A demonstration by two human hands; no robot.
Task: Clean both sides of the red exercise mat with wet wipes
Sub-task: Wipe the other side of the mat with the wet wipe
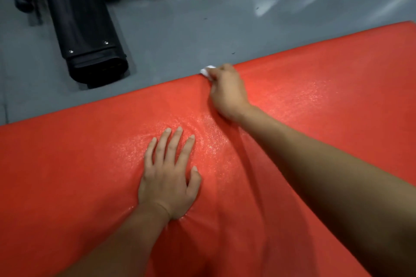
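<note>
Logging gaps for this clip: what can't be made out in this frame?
- Wet wipe: mostly hidden under the right hand, head view.
- Red mat: underside unseen; ends cut off by frame edges.
- Black equipment on the floor: cropped at top, too dark to identify.

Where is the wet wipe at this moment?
In the head view, the wipe is in the right hand, at the far edge of the mat, beside the grey floor.
</note>
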